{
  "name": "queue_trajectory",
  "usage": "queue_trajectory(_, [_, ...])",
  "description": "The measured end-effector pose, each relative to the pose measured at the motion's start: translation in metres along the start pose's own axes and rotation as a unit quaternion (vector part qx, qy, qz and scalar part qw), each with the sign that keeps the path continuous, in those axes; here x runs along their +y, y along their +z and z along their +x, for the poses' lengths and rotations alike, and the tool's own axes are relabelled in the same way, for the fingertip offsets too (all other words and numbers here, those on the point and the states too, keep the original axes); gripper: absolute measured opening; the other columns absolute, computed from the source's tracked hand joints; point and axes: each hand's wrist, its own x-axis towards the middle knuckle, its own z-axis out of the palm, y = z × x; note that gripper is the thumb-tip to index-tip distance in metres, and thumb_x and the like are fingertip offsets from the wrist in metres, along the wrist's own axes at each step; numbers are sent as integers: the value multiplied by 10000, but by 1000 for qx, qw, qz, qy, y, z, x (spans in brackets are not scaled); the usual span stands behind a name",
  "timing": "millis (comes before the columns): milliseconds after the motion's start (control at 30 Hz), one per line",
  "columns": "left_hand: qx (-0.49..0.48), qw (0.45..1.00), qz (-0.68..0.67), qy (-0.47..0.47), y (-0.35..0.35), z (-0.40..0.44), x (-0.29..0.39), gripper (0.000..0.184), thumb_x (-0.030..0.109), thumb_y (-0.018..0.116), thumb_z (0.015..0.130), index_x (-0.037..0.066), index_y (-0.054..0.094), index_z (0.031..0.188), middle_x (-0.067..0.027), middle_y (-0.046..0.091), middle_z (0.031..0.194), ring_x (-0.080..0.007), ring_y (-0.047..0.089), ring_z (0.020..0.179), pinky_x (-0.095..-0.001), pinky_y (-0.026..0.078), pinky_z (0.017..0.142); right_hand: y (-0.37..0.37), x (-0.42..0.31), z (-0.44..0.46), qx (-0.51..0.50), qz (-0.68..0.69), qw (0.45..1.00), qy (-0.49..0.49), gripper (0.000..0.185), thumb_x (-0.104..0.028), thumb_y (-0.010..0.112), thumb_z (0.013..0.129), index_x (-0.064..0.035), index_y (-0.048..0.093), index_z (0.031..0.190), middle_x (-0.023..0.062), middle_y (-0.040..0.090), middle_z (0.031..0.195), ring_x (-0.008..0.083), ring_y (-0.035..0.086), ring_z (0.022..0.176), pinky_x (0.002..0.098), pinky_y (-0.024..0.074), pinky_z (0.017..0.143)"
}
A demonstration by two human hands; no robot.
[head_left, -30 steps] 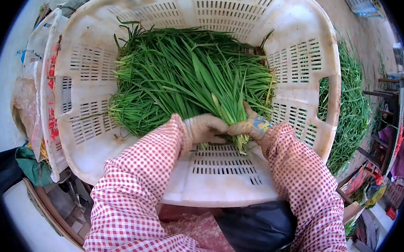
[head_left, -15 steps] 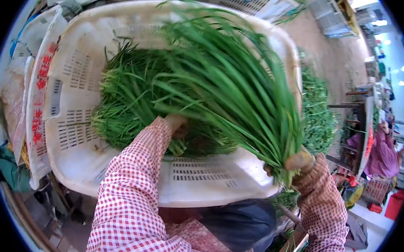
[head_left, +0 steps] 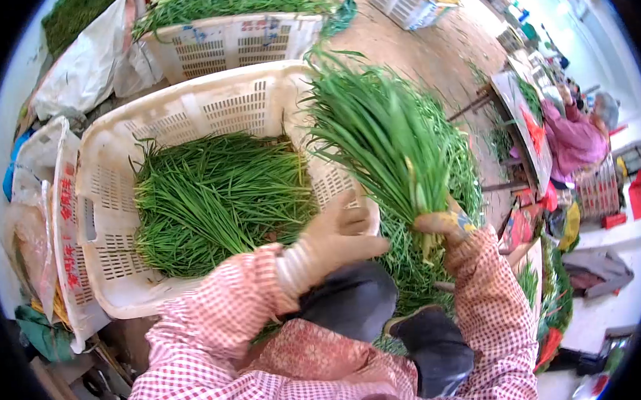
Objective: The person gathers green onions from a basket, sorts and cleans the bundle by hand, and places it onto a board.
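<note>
My right hand (head_left: 443, 225), in a glove with a coloured patch, grips a bunch of garlic chives (head_left: 386, 131) near its pale stem ends. The long green leaves fan up and to the left, over the right side of a white plastic basket (head_left: 126, 297). My left hand (head_left: 337, 237), in a light glove, is held in front of the basket's near right corner. Its fingers are apart and nothing is in them. More garlic chives (head_left: 219, 198) lie in layers inside the basket.
Loose greens (head_left: 460, 171) cover the floor right of the basket. Behind stands another white crate (head_left: 233, 45) heaped with greens. A lettered crate (head_left: 69, 235) leans at left. Farther right, a person in purple (head_left: 574, 136) sits by a table (head_left: 523, 128).
The view has shifted right. My left hand has come out of the basket, away from the chives. My right hand still holds the bunch, now more upright and just right of the basket.
</note>
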Motion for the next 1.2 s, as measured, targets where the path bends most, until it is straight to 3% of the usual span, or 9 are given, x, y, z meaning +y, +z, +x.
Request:
queue_trajectory(67, [-35, 998, -52, 26, 42, 13, -16, 796, 229, 751, 767, -2, 307, 1385, -176, 467, 1303, -265, 486, 1172, -395, 426, 968, -11, 24, 3, -34, 8, 994, -102, 774, -79, 740, 717, -94, 369, 1395, 97, 580, 1246, 231, 560, 1143, 362, 410, 999])
queue_trajectory(300, [-49, 961, -251, 102, 91, 61, -66, 640, 410, 702, 806, 77, 469, 1301, -106, 588, 1197, -263, 563, 1092, -425, 444, 971, 10, 23, -115, 205, -553, 801, -102, 1011, -158, 765, 589, -128, 242, 1454, 262, 576, 1014, 416, 627, 861, 450, 524, 729])
queue_trajectory(600, [-80, 951, -286, 83, 118, 18, -102, 480, 350, 694, 809, 35, 603, 1160, -138, 672, 993, -251, 669, 868, -408, 583, 724, 24, 14, -239, 88, -587, 804, -19, 996, -268, 814, 657, -208, 240, 1469, 311, 443, 1260, 452, 530, 1099, 464, 455, 923])
queue_trajectory(700, [-211, 943, -257, 14, 46, 70, -153, 521, 349, 650, 846, 38, 532, 1248, -138, 640, 1101, -230, 659, 923, -380, 587, 755, -19, 16, -257, -3, -417, 888, -195, 1059, -469, 818, 634, -128, 247, 1459, 283, 428, 1299, 421, 529, 1119, 438, 459, 950])
queue_trajectory(833, [-138, 950, -272, 67, 147, -1, -100, 610, 301, 761, 746, -17, 551, 1222, -131, 651, 1072, -214, 674, 845, -338, 593, 666, -96, 42, -235, 175, -110, 969, -134, 1248, -667, 775, 559, -65, 177, 1475, 252, 446, 1331, 364, 467, 1220, 470, 394, 1011])
queue_trajectory(867, [-259, 901, -339, 74, 148, 12, -113, 602, 227, 758, 740, -20, 535, 1241, -127, 646, 1098, -227, 676, 853, -330, 590, 712, -106, 42, -223, 135, -87, 982, -98, 1242, -692, 748, 573, -64, 171, 1477, 257, 438, 1338, 366, 458, 1228, 468, 400, 1002])
queue_trajectory(1000, [-263, 963, -50, 20, 167, 26, -92, 530, 58, 639, 814, 9, 471, 1314, -132, 627, 1146, -222, 646, 968, -366, 561, 820, -119, 26, -172, 52, -46, 974, -217, 1127, -708, 646, 673, -50, 193, 1469, 181, 446, 1304, 373, 434, 1199, 378, 514, 815])
queue_trajectory(1133, [-293, 943, -95, -127, 202, 51, -64, 555, -16, 678, 756, 8, 482, 1274, -112, 599, 1171, -216, 606, 1017, -342, 504, 894, -126, 3, -144, 47, 75, 910, -406, 889, -585, 651, 742, -30, 334, 1360, 150, 526, 1123, 292, 516, 951, 332, 503, 701])
queue_trajectory(1200, [-331, 885, 258, 202, 215, 49, -58, 518, 199, 723, 783, 36, 538, 1238, -97, 612, 1176, -213, 588, 1068, -370, 447, 954, -129, 5, -136, -20, 235, 898, -370, 762, -508, 666, 772, -17, 408, 1294, 142, 548, 1045, 256, 519, 843, 313, 487, 659])
